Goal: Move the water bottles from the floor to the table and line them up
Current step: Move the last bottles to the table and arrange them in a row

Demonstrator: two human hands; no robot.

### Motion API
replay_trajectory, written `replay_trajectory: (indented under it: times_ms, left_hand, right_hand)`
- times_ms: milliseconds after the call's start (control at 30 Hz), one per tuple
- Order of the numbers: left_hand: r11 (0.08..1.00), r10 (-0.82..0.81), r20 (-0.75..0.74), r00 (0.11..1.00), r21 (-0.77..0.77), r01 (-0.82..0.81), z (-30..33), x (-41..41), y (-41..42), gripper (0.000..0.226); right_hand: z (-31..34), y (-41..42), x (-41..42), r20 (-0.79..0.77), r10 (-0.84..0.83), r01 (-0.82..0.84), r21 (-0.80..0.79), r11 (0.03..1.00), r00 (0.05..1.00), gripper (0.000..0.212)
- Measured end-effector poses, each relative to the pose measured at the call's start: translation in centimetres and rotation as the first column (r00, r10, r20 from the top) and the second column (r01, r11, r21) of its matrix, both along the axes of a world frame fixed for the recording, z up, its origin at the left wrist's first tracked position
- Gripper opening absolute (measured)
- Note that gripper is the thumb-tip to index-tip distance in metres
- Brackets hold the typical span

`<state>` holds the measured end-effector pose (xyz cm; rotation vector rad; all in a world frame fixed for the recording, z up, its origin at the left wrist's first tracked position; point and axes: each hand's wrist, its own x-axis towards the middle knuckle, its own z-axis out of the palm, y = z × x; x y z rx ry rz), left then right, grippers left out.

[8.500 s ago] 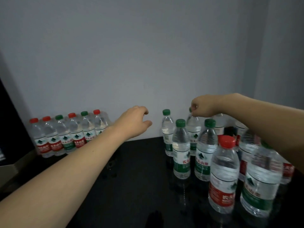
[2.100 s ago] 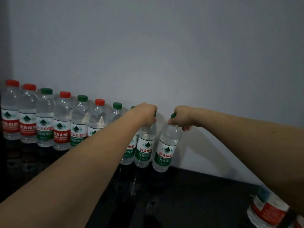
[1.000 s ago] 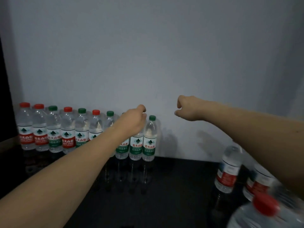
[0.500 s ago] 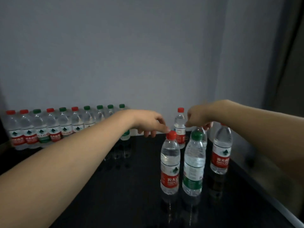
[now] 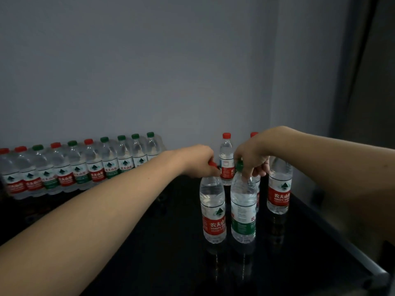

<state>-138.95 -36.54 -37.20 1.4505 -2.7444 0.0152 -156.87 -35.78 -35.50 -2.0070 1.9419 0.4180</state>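
Red-capped bottle (image 5: 213, 210) gripped at its cap by left hand (image 5: 199, 161), green-capped bottle (image 5: 243, 212) pinched at its cap by right hand (image 5: 252, 155), both stood upright on black table (image 5: 171, 263).

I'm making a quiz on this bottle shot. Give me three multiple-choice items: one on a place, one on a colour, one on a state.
1. Where does the row of bottles stand?
A. along the wall
B. on the floor
C. at the table's near edge

2. What colour is the label of the bottle under the right hand?
A. blue
B. green
C. yellow

3. What is the left hand doing?
A. lying flat on the table
B. hanging idle
C. gripping a red cap

Answers: 1 A, the row backs onto the wall. 2 B, the green label shows. 3 C, fingers curl round the cap.
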Motion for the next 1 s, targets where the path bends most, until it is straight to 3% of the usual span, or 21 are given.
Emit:
replay_trajectory:
  times_ms: [167, 500, 1000]
  left_hand:
    - [0.999, -0.028, 0.061, 0.998, -0.036, 0.030, 0.3, 1.7, -0.8, 0.026]
    - [0.995, -0.005, 0.065, 0.998, -0.096, 0.011, 3.6, 8.0, -5.1, 0.020]
    - [0.978, 0.118, 0.001, 0.993, -0.172, -0.116, 1.5, 13.5, -21.9, 0.020]
  right_hand:
    - [0.4, -0.5, 0.6, -0.009, 0.121, -0.121, -0.073, 0.990, 0.993, 0.032]
    - [2.6, -4.9, 5.5, 0.101, 0.164, -0.149, -0.148, 0.978, 0.981, 0.037]
    - [0.9, -23.0, 12.6, 0.321, 0.114, 0.013, -0.369, 0.929, 0.940, 0.031]
